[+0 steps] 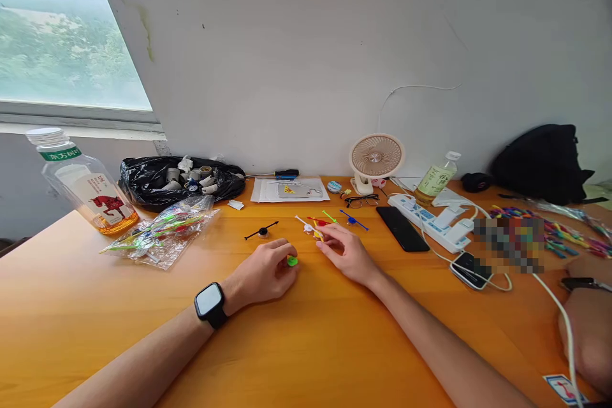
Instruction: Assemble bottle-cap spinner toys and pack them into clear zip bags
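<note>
My left hand [264, 269], with a smartwatch on the wrist, is curled closed around a small bright green plastic piece [292, 261], whose edge shows at the fingertips. My right hand [349, 252] pinches a small yellow plastic arrow [318, 235] between thumb and fingers, just above the table. Close by that hand lie a white arrow spinner [306, 227], a red arrow piece [317, 221], a green arrow [329, 217] and a blue arrow spinner [352, 221]. Beyond my left hand rests a black arrow spinner [262, 231]. My fingers partly hide the grouped pieces.
On the left are a large bottle [102, 194], a clear bag of plastic parts [165, 233] and a black bag [138, 185]. A fan [377, 157], phone [402, 229], power strip [425, 222] and cables occupy the right. Another person's arm [586, 325] rests at the right edge.
</note>
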Available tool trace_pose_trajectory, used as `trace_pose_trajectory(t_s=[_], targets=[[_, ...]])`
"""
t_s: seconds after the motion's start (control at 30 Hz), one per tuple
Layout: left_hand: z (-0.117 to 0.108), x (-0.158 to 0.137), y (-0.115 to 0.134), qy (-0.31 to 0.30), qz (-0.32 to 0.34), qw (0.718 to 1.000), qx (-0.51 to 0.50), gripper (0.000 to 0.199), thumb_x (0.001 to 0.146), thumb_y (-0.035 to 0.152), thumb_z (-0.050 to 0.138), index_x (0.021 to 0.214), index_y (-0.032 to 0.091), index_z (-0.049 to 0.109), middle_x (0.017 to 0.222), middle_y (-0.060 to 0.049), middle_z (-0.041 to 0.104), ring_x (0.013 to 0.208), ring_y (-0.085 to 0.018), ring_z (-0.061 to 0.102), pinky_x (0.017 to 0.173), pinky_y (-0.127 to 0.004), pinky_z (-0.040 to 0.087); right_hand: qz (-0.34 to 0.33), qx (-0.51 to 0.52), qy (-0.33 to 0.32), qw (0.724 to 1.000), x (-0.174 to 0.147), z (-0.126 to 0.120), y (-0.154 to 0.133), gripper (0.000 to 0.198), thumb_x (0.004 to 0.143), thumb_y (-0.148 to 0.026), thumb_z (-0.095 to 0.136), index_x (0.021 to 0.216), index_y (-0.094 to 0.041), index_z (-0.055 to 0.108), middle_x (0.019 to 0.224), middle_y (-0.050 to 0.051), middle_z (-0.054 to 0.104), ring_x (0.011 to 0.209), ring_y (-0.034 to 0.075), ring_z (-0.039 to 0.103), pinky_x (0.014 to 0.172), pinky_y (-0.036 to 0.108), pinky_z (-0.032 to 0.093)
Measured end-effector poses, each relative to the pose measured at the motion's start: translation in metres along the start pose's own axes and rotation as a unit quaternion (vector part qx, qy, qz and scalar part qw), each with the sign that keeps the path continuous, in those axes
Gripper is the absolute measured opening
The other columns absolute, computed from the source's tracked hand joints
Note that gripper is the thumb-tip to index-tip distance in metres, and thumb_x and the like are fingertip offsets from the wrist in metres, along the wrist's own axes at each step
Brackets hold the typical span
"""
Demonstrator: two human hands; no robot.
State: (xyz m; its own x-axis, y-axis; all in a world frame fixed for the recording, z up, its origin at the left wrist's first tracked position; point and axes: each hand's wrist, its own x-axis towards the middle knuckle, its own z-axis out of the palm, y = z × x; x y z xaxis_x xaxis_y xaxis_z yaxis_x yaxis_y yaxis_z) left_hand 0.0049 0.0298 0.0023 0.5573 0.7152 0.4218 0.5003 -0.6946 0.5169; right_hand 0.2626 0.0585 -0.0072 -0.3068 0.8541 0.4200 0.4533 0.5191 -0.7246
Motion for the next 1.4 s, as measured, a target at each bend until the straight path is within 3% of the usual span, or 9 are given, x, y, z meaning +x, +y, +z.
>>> trace_pose_trajectory(t_s=[0.17,0.27,0.43,0.6,0.83,1.0,1.17,1.27,1.4], targets=[[-0.001,-0.001,0.001,-0.035,0.062,0.996,-0.045,0.027,0.095,0.017,0.058,0.119,0.022,0.067,0.117,-0.009,0.072,0.103,-0.021,0.07,0.094,-0.032,0.057,-0.033,-0.148,0.045,0.987,0.002,-0.017,0.016,0.032,0.105,-0.03,0.051,0.13,-0.023,0.071,0.134,0.011,0.07,0.127,0.028,0.062,0.113,0.05,0.048],[0.0,0.0,-0.001,-0.028,0.065,0.997,-0.025,0.028,0.097,0.019,0.056,0.122,0.023,0.068,0.12,-0.009,0.072,0.11,-0.023,0.069,0.099,-0.036,0.056,-0.015,-0.238,0.016,0.971,0.002,-0.026,0.029,0.035,0.104,-0.026,0.049,0.131,-0.019,0.07,0.143,0.014,0.065,0.138,0.031,0.054,0.119,0.054,0.041],[-0.001,0.002,-0.004,-0.023,0.068,0.997,-0.006,0.024,0.098,0.02,0.058,0.118,0.024,0.07,0.116,-0.007,0.074,0.107,-0.023,0.069,0.096,-0.037,0.056,0.019,-0.291,-0.003,0.957,0.002,-0.032,0.027,0.026,0.101,-0.018,0.049,0.11,-0.017,0.074,0.116,0.013,0.075,0.112,0.028,0.066,0.103,0.044,0.051],[-0.003,0.002,-0.006,-0.004,0.055,0.998,0.01,0.019,0.095,0.019,0.061,0.112,0.024,0.068,0.11,-0.006,0.074,0.101,-0.022,0.068,0.091,-0.036,0.055,0.071,-0.323,0.018,0.944,0.002,-0.036,0.023,0.018,0.095,-0.013,0.055,0.104,-0.018,0.071,0.105,0.01,0.07,0.093,0.025,0.067,0.082,0.035,0.051],[0.0,0.003,-0.011,0.002,0.034,0.999,0.032,0.012,0.099,0.024,0.06,0.106,0.025,0.069,0.104,-0.004,0.074,0.095,-0.022,0.067,0.086,-0.036,0.053,0.077,-0.383,0.061,0.919,-0.001,-0.042,0.025,0.014,0.095,-0.012,0.052,0.086,-0.02,0.06,0.088,0.009,0.067,0.087,0.027,0.064,0.075,0.034,0.045],[0.0,0.003,-0.011,-0.021,0.049,0.998,0.032,0.025,0.1,0.024,0.06,0.122,0.029,0.07,0.112,-0.005,0.074,0.102,-0.023,0.067,0.091,-0.037,0.053,0.035,-0.221,0.121,0.967,0.001,-0.036,0.004,0.011,0.101,-0.02,0.049,0.094,-0.022,0.058,0.088,0.006,0.068,0.08,0.023,0.065,0.073,0.033,0.047],[-0.003,0.003,-0.006,0.032,0.02,0.999,0.019,0.013,0.099,0.028,0.062,0.111,0.025,0.066,0.104,-0.005,0.072,0.097,-0.022,0.067,0.086,-0.036,0.054,-0.036,-0.053,0.048,0.997,-0.006,-0.005,-0.024,0.009,0.1,-0.023,0.058,0.095,-0.023,0.065,0.095,0.005,0.071,0.09,0.022,0.068,0.084,0.033,0.054],[-0.004,0.003,-0.005,0.082,0.0,0.996,0.017,0.024,0.099,0.033,0.064,0.121,0.024,0.062,0.114,-0.007,0.069,0.104,-0.023,0.066,0.09,-0.036,0.054,-0.058,-0.006,-0.003,0.998,-0.011,0.012,-0.034,0.008,0.1,-0.022,0.061,0.101,-0.024,0.068,0.098,0.004,0.073,0.093,0.021,0.07,0.087,0.033,0.055],[-0.004,0.004,-0.009,0.017,0.035,0.999,0.023,0.027,0.107,0.032,0.053,0.131,0.028,0.065,0.113,-0.005,0.072,0.101,-0.02,0.068,0.089,-0.033,0.052,-0.066,0.006,-0.019,0.998,-0.015,0.019,-0.037,0.014,0.102,-0.02,0.059,0.11,-0.025,0.069,0.106,0.004,0.075,0.099,0.021,0.07,0.093,0.033,0.055]])
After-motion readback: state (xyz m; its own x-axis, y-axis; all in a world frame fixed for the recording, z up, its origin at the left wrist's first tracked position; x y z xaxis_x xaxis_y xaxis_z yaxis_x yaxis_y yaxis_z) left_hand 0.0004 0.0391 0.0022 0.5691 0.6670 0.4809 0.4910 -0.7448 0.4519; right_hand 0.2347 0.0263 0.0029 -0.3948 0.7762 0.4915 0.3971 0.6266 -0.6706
